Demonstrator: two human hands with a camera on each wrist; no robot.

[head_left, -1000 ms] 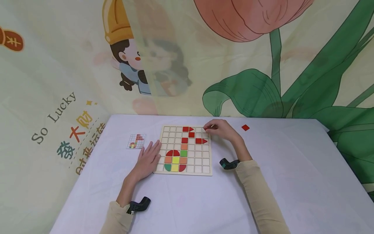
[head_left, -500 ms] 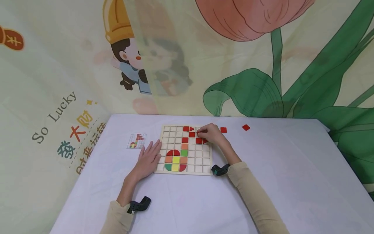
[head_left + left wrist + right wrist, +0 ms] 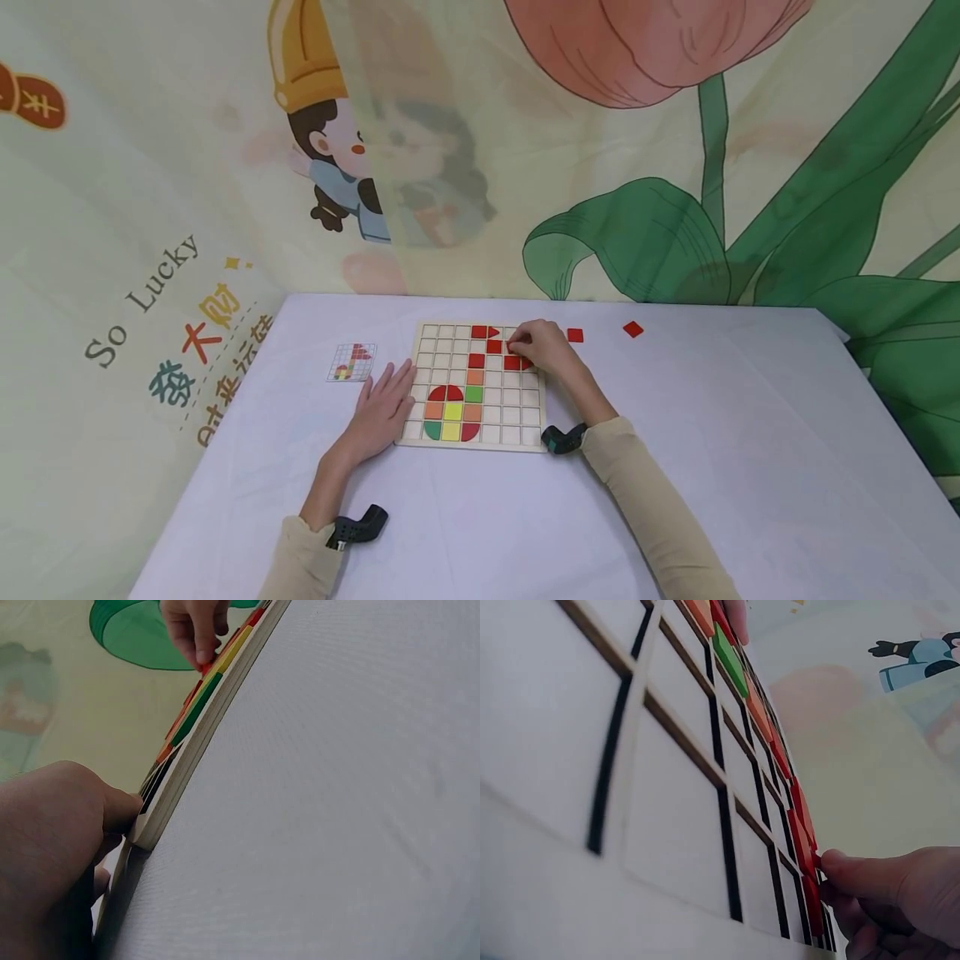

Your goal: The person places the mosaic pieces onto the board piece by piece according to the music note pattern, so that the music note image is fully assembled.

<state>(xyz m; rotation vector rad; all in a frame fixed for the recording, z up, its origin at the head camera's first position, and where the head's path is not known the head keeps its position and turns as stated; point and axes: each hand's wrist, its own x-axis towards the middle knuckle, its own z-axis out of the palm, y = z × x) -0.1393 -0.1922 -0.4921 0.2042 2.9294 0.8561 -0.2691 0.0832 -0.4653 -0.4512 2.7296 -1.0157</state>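
A wooden grid board lies on the table with red, orange, green and yellow tiles forming a pattern. My left hand rests with straight fingers along its left edge; in the left wrist view the left thumb touches the board's corner. My right hand is over the upper right of the grid, thumb and finger pinching a small red tile, mostly hidden by the fingers. Beside it sit a red square tile and another red square. The right wrist view shows my right hand at the row of red tiles.
A small pattern card lies left of the board. Two loose red squares, a nearer one and a farther one, lie to the board's right on the white tablecloth. A printed curtain hangs behind the table.
My right hand has moved left with the red tile, from beyond the board's right edge onto the grid, uncovering a loose red square. My left hand has stayed in place.
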